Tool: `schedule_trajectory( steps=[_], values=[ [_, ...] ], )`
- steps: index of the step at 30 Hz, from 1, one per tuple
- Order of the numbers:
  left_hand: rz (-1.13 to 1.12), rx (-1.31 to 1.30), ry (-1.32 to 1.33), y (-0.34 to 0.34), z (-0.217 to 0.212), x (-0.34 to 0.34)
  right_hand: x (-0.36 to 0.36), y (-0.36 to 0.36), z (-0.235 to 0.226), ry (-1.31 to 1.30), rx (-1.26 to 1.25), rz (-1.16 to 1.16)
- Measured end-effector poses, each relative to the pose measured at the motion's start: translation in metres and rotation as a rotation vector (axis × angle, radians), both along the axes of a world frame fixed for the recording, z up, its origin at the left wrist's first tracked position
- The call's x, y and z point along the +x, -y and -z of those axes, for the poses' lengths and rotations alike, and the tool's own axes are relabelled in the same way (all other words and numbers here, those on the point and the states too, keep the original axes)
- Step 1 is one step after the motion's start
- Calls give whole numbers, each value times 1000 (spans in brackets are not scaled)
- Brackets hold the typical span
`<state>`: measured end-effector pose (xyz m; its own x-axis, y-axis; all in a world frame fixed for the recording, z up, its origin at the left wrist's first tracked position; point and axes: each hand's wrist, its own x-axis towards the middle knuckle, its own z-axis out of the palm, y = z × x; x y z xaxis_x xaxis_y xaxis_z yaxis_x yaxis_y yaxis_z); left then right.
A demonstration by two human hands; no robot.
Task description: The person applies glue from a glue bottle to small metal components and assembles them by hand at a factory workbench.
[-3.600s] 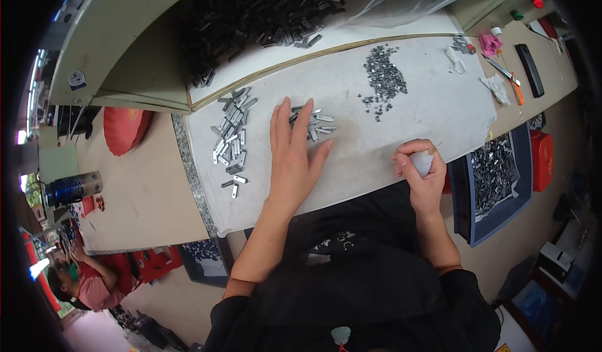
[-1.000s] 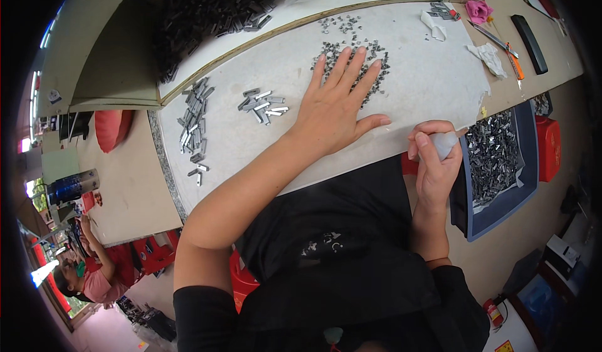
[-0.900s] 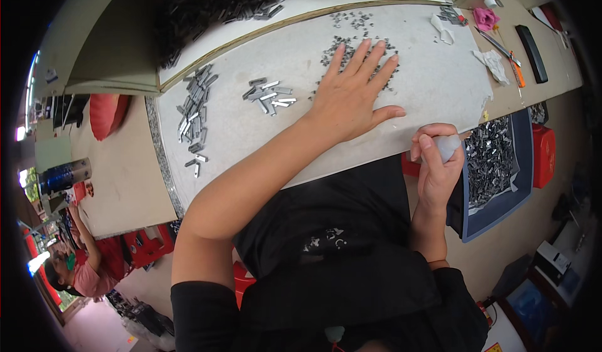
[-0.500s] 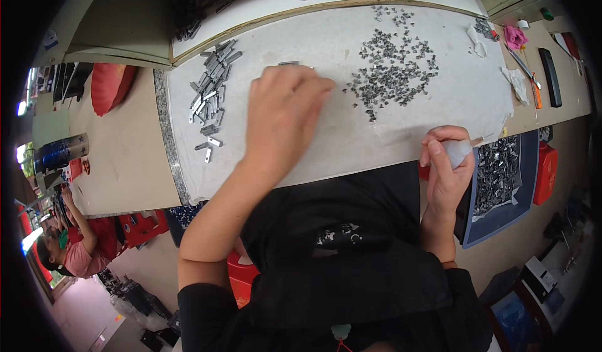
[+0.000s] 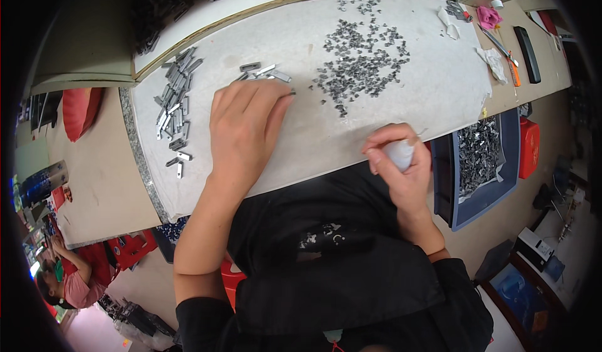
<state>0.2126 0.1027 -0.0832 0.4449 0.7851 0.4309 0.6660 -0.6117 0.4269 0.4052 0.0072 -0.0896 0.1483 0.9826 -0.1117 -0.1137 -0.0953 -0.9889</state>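
Small clips lie right of metal bars.

A pale tabletop with a speckled edge spans the scene under even light. Beneath it lies a tan floor. A red cushion sits at far left, a blue tray and red box at right, and a seated person at near left.

red box right of blue tray | blue-topped carton on floor, lower right
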Motion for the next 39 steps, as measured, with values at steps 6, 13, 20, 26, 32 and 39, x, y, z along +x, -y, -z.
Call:
schedule_trajectory(
  steps=[6,13,20,26,32,39],
  values=[
    [-64,-95,112,13,12,-1,-15,-5,-3,-20,-11,-156],
    [-58,-88,206,18,0,1,-15,-4,-1,-3,-6,-136],
    [1,-343,459,42,-2,8,-29,-16,-4,29,-9,-58],
    [-6,-481,584,50,1,5,-33,-27,5,339,337,-116],
    [-35,-531,703,52,8,6,-41,-28,9,458,458,-88],
    [-43,-582,623,48,13,0,-47,-27,12,357,338,-42]
  ],
)
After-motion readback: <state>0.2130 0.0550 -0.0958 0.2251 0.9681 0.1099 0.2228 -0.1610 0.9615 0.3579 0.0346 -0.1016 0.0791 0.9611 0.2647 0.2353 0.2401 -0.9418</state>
